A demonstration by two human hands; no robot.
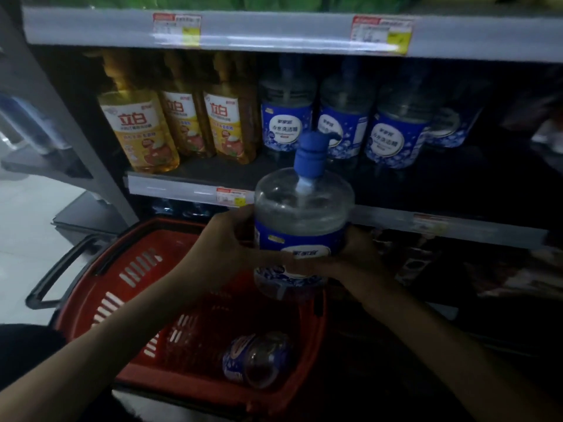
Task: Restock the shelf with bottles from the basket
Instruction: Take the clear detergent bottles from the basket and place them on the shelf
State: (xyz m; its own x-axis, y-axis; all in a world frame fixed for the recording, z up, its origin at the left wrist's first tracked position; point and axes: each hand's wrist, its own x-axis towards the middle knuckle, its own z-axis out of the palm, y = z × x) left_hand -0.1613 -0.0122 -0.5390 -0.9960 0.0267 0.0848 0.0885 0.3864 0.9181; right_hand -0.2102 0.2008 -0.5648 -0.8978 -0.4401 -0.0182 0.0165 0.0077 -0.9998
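Note:
A clear pump bottle (301, 214) with a blue label and blue pump top is held upright above the red basket (128, 269), just in front of the middle shelf's edge (182, 188). My left hand (225, 242) grips its left side and my right hand (356, 251) grips its right side. One more blue-label bottle (256, 359) lies on its side in the basket's bottom. On the middle shelf stand three matching blue-label bottles (393, 138), with dark room to their right.
Three yellow detergent bottles (143, 132) fill the shelf's left part. The upper shelf rail (274, 32) with price tags hangs overhead. A grey upright post (76, 123) borders the left. The basket's black handle (58, 269) sticks out left. Dark goods sit on the lower shelf at right.

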